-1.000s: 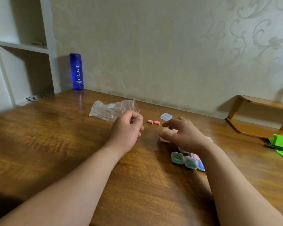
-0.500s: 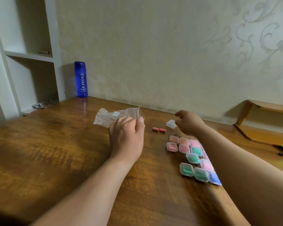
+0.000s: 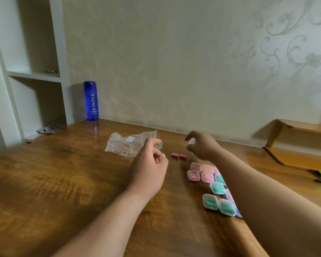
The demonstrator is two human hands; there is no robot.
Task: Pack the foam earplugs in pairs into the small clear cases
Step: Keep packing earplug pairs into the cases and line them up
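A wide wooden table [image 3: 63,182] fills the lower view, with a white shelf unit [image 3: 33,75] at its far left and a low wooden rack [image 3: 295,143] at its far right. Both forearms reach in over it.

The left hand [image 3: 148,169] hovers over the middle of the table, its fingers curled in toward the thumb. Whether they pinch anything cannot be told. The right hand [image 3: 204,147] is raised a little farther back. Its fingers pinch a small clear case [image 3: 190,141], which is blurred and shows no colour inside.

A crumpled plastic bag [image 3: 126,143] lies just behind the left hand. A blue bottle [image 3: 91,101] stands upright by the wall, well apart from the work. Beside and under the right forearm sits a cluster of packed cases [image 3: 209,201], with pink, orange and green foam showing through them. The arm hides some of them.

Two pink earplugs [image 3: 179,155] lie end to end on the table. Together they make one short line whose long axis runs left to right across the view. They sit in the gap between the hands, just right of the left hand's fingertips and just in front of the held case.

This pair is probably the next load for that case. The left hand looks nearer, so it would likely take them, closing across the short sides. The right hand would bring the case over. Loose foam may roll if nudged.
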